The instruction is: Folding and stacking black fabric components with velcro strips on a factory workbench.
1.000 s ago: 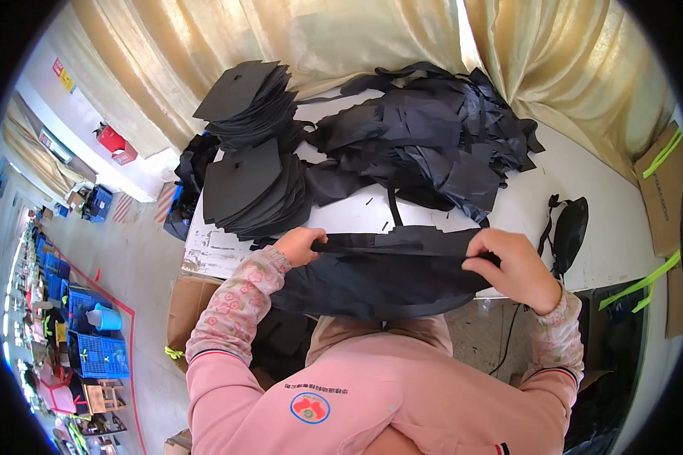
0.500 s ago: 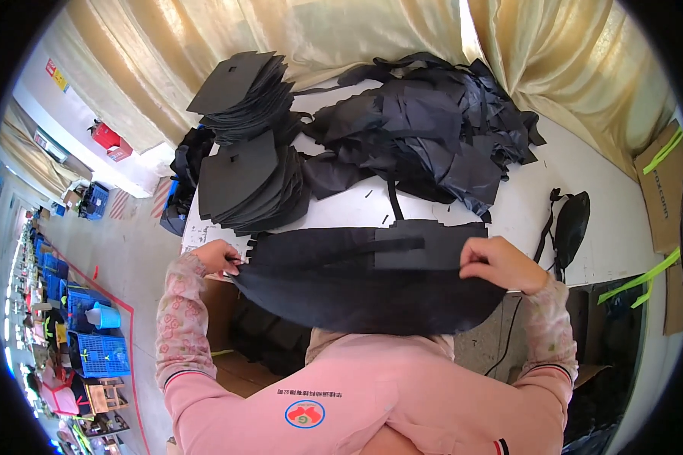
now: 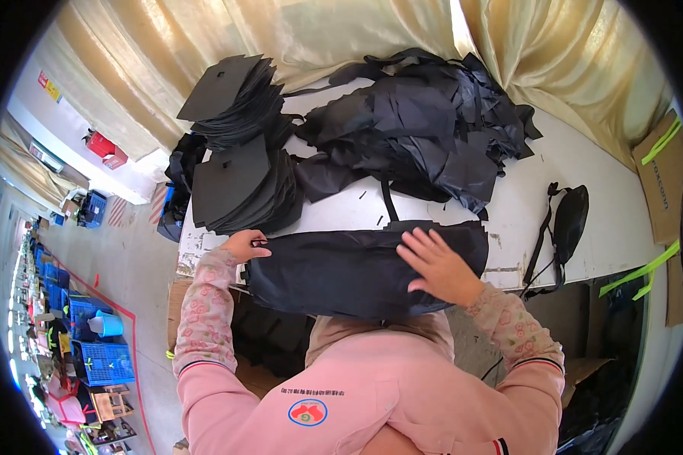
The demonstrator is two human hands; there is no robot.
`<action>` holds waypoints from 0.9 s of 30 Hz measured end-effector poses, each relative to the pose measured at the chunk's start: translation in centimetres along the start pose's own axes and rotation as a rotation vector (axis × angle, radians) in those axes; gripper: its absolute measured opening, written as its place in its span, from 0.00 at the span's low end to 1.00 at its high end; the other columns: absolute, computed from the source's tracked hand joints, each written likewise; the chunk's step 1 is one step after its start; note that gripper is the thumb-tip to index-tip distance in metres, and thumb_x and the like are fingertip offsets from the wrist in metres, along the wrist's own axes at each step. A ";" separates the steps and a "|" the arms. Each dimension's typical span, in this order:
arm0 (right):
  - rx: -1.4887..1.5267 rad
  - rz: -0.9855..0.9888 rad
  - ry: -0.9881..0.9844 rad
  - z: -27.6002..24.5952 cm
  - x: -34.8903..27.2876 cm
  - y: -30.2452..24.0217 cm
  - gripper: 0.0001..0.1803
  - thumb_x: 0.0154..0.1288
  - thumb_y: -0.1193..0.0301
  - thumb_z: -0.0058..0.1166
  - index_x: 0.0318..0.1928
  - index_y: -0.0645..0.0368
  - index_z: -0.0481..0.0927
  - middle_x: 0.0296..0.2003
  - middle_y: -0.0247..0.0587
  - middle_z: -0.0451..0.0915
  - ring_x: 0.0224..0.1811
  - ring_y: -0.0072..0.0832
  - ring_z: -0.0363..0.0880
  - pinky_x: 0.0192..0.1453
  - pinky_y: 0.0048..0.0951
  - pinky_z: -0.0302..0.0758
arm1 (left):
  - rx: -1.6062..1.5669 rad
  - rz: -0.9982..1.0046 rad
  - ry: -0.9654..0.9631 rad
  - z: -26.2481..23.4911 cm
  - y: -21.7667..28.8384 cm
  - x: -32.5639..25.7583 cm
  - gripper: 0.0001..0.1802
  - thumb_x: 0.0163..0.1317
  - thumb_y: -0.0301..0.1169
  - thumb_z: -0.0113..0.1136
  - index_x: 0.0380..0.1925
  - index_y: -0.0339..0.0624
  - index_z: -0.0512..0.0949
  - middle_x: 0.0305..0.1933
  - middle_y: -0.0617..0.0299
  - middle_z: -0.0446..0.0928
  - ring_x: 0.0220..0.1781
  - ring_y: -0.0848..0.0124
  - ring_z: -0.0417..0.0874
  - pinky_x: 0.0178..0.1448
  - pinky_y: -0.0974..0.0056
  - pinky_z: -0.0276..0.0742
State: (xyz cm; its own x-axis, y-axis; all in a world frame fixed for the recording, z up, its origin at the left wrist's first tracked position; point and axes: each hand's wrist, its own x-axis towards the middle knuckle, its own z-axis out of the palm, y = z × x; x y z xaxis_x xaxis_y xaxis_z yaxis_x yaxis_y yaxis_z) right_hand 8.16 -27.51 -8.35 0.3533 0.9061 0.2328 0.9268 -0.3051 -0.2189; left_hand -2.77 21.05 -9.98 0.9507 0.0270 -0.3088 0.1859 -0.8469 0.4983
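The right hand (image 3: 439, 265) lies flat, fingers spread and gripping nothing, pressing on the right half of a black fabric piece (image 3: 341, 273) stretched along the near edge of the white table (image 3: 584, 197). The left hand (image 3: 244, 246) pinches the left end of the same piece between its fingertips, just at the table's near-left corner. The fabric hangs partly over the near edge toward the person in a pink sweatshirt. Beyond the left hand, two stacks of black cut panels (image 3: 239, 186) stand on the left side of the table. A loose heap of black fabric (image 3: 425, 129) fills the far middle, against a gold curtain (image 3: 341, 38). A small black bag with a strap (image 3: 568, 220) lies near the right edge.
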 end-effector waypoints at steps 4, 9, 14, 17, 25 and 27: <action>-0.020 -0.028 -0.150 2.9 -1.2 0.6 0.49 0.56 0.45 0.59 0.74 0.52 0.58 0.74 0.44 0.57 0.77 0.45 0.52 0.78 0.52 0.49 | -0.488 -0.333 -0.080 -1.8 -1.3 -1.2 0.17 0.59 0.39 0.70 0.39 0.36 0.84 0.37 0.65 0.83 0.41 0.76 0.79 0.47 0.65 0.74; -0.018 -0.034 -0.175 3.2 -1.5 1.1 0.48 0.58 0.41 0.56 0.74 0.50 0.58 0.74 0.45 0.56 0.77 0.45 0.51 0.79 0.53 0.46 | -0.394 -0.173 -0.173 -2.2 -1.5 -2.9 0.10 0.57 0.30 0.71 0.35 0.35 0.84 0.31 0.64 0.83 0.35 0.76 0.80 0.43 0.67 0.75; -0.001 -0.040 -0.191 3.1 -1.2 1.0 0.48 0.59 0.41 0.56 0.74 0.50 0.58 0.75 0.45 0.55 0.77 0.45 0.50 0.79 0.53 0.46 | -0.119 -0.226 0.084 -2.5 -2.7 -4.1 0.12 0.52 0.30 0.73 0.31 0.34 0.82 0.27 0.61 0.81 0.31 0.75 0.79 0.39 0.66 0.75; 0.022 -0.040 -0.218 2.1 -0.8 1.1 0.47 0.59 0.44 0.58 0.74 0.51 0.58 0.74 0.45 0.57 0.77 0.46 0.51 0.78 0.52 0.48 | -0.070 -0.217 0.152 -3.9 -0.5 -4.8 0.12 0.53 0.31 0.73 0.30 0.34 0.81 0.27 0.61 0.82 0.31 0.75 0.80 0.39 0.66 0.75; 1.195 0.146 -0.058 -6.5 9.5 -4.9 0.41 0.64 0.77 0.60 0.73 0.58 0.54 0.63 0.47 0.72 0.56 0.34 0.79 0.57 0.32 0.76 | -0.342 0.392 0.303 -2.8 18.4 -5.8 0.11 0.60 0.30 0.69 0.40 0.37 0.81 0.34 0.58 0.82 0.35 0.73 0.84 0.40 0.67 0.78; 1.512 -0.019 0.013 -2.1 11.7 -6.1 0.36 0.66 0.80 0.56 0.72 0.58 0.57 0.52 0.41 0.77 0.40 0.20 0.80 0.44 0.23 0.78 | -0.457 0.587 0.247 -0.3 20.6 -3.8 0.14 0.60 0.30 0.68 0.45 0.39 0.80 0.30 0.60 0.81 0.31 0.73 0.81 0.38 0.67 0.77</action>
State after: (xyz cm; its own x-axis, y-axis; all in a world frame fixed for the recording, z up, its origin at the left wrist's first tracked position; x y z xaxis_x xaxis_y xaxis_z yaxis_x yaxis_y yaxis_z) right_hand 6.89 -15.65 -2.32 0.3520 0.9012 0.2529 -0.0650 0.2930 -0.9539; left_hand -2.54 3.68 1.67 0.9426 -0.1946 0.2712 -0.3318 -0.4577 0.8249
